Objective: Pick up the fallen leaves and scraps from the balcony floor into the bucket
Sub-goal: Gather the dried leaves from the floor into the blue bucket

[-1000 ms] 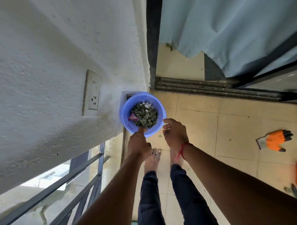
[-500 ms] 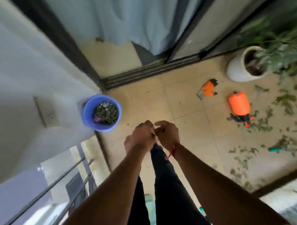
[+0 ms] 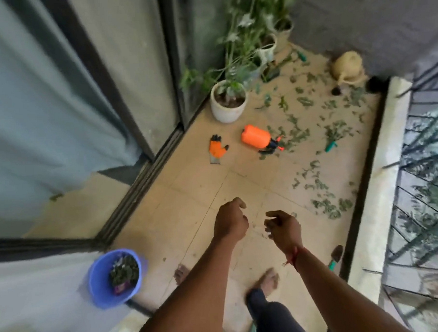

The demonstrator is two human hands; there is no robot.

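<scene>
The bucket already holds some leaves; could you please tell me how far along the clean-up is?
Partly done: the blue bucket holds a pile of leaves and scraps. In hand: nothing, the left hand and right hand hover loosely curled and empty. Left to do: many fallen leaves lie scattered along the railing side and around the orange sprayer.

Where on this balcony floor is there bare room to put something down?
The tiles between the orange glove, the door track and the blue bucket are mostly bare. Fallen leaves crowd the floor from the orange sprayer to the kerb on the right, and around the far pots.
</scene>
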